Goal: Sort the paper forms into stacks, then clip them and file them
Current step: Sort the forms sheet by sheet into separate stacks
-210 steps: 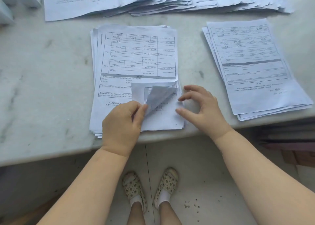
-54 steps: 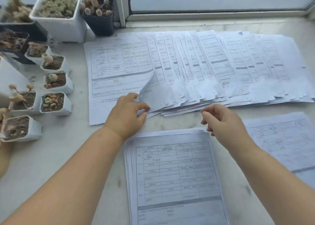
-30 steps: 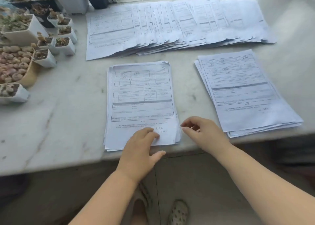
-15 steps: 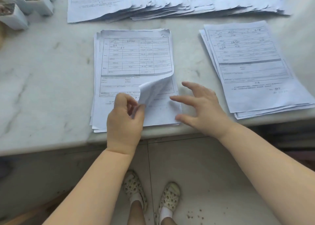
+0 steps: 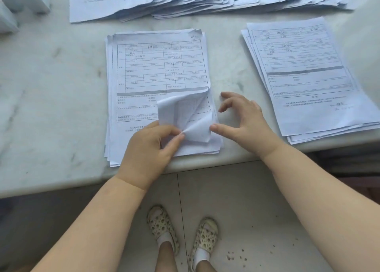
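Left hand pinches the lifted corners of the top sheets of the middle stack near the counter edge; right hand sits just right, fingers loosely spread, thumb touching a curled corner. Second stack further right, fanned forms behind.

Bare, sleeveless forearms; white socks inside cream perforated clogs with dark spots.

Soft even daylight, faint shadows — slight blur, edges bowed
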`<state>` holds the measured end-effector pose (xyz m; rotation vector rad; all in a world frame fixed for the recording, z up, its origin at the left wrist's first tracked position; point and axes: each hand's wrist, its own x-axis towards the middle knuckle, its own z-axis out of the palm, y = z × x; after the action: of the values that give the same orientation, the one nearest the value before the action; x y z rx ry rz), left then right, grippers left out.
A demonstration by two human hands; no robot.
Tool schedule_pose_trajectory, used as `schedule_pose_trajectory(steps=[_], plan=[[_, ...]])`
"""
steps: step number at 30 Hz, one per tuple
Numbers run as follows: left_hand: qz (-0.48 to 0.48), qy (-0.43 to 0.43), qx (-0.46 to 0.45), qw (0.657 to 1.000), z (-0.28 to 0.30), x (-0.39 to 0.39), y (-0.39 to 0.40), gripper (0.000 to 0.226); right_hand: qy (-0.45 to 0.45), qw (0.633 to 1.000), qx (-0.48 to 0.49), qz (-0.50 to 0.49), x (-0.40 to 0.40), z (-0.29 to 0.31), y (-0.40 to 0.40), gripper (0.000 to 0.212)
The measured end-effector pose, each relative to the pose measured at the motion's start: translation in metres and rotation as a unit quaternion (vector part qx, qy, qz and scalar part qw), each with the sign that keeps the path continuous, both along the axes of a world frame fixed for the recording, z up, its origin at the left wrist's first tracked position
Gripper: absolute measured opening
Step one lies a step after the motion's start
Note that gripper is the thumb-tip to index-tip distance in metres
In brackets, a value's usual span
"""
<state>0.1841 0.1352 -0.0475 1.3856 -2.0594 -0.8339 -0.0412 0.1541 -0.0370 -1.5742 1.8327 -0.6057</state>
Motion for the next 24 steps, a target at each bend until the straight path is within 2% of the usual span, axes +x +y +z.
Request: schedule_pose_trajectory(steps=[2, 4, 6, 8, 11, 14, 15, 17, 18, 20, 24], plan=[[0.046, 0.016, -0.001, 0.999, -0.001, -0.001, -0.001, 0.016, -0.017, 1.000, 0.010, 0.014, -0.003, 0.003, 0.001, 0.031], [0.063, 0.021, 0.002, 0.998, -0.002, -0.004, 0.000, 0.014, 0.026, 0.998, 0.028, 0.047, -0.001, 0.002, 0.002, 0.039], [0.046, 0.004, 0.006, 0.999, -0.002, -0.005, 0.000, 0.013, 0.062, 0.996, 0.028, 0.052, 0.004, 0.000, 0.002, 0.038], [0.023, -0.003, 0.030, 0.999, 0.001, -0.006, 0.000, 0.014, 0.075, 0.996, 0.018, 0.035, 0.006, -0.003, 0.000, 0.029], [-0.012, -0.015, 0.072, 0.997, 0.007, -0.003, -0.001, 0.021, 0.085, 0.996, 0.014, 0.013, 0.008, -0.006, -0.002, 0.027], [-0.022, -0.037, 0.084, 0.996, 0.008, -0.001, -0.002, 0.018, 0.077, 0.997, 0.007, -0.012, 0.013, -0.007, -0.004, 0.017], [-0.019, -0.044, 0.080, 0.996, 0.007, -0.001, -0.003, 0.017, 0.075, 0.997, 0.006, -0.022, 0.013, -0.008, -0.005, 0.020], [-0.010, -0.053, 0.072, 0.996, 0.006, -0.002, -0.003, 0.016, 0.074, 0.996, 0.004, -0.038, 0.014, -0.006, -0.005, 0.040], [-0.004, -0.050, 0.073, 0.996, 0.005, -0.002, -0.003, 0.016, 0.069, 0.997, 0.006, -0.039, 0.014, -0.005, -0.005, 0.039], [0.004, -0.039, 0.083, 0.996, 0.006, -0.001, -0.004, 0.017, 0.039, 0.998, 0.031, -0.026, 0.013, 0.000, -0.004, 0.021], [-0.014, -0.041, 0.100, 0.994, 0.009, 0.000, -0.006, 0.014, -0.032, 0.997, 0.070, -0.026, 0.015, 0.008, -0.007, 0.019]])
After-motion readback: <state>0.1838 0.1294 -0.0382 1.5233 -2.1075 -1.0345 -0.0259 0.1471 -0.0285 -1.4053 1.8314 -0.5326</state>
